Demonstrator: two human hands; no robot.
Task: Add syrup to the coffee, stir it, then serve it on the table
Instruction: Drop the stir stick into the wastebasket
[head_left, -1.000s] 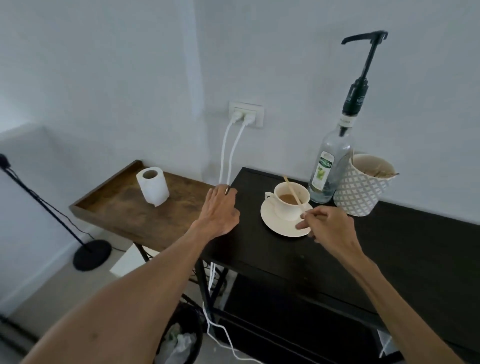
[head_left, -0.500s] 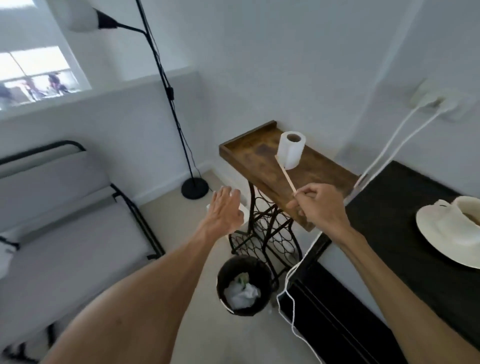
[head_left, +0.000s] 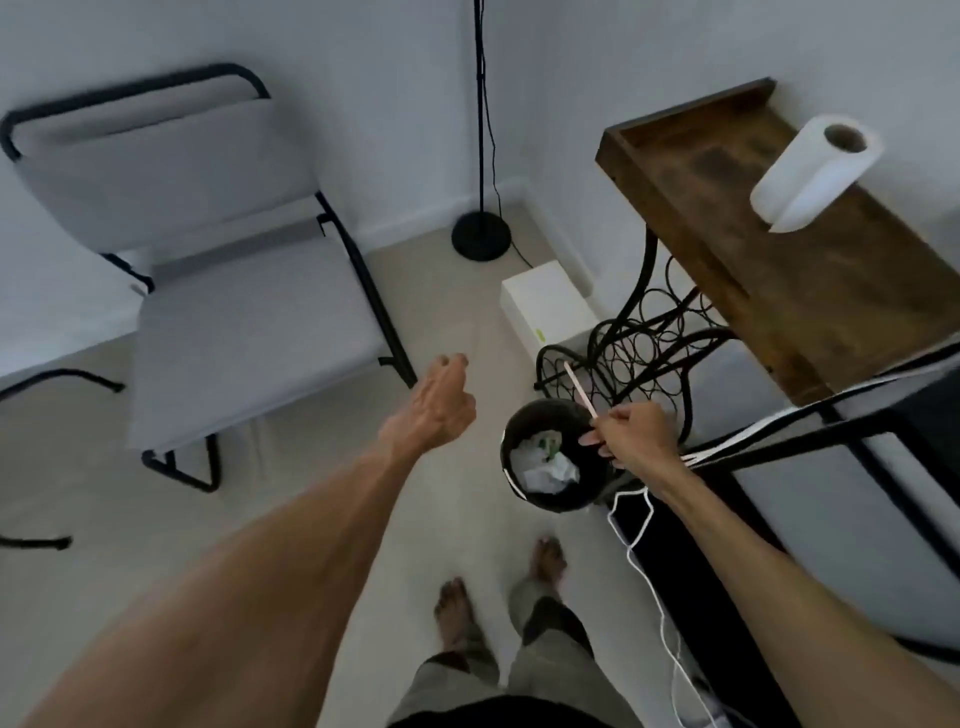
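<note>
My right hand (head_left: 631, 434) pinches a thin wooden stir stick (head_left: 581, 389) by its lower end, and the stick points up and to the left. The hand hovers right over the rim of a small black waste bin (head_left: 556, 499) on the floor, which holds crumpled paper. My left hand (head_left: 441, 402) hangs in the air to the left of the bin, fingers loosely curled and holding nothing. The coffee cup, its saucer and the syrup bottle are out of view. Only a dark corner of the black table (head_left: 930, 415) shows at the right edge.
A wooden side table (head_left: 779, 249) on a black wire rack carries a paper towel roll (head_left: 815, 174). White cables (head_left: 654, 582) trail down beside the bin. A grey chair (head_left: 234, 291), a floor lamp base (head_left: 480, 236) and a white box (head_left: 548, 306) stand on the floor.
The view swung from the black table down to the floor. My right hand lifted the stick out of the cup and carried it left and down to the bin. The left hand left the table edge.
</note>
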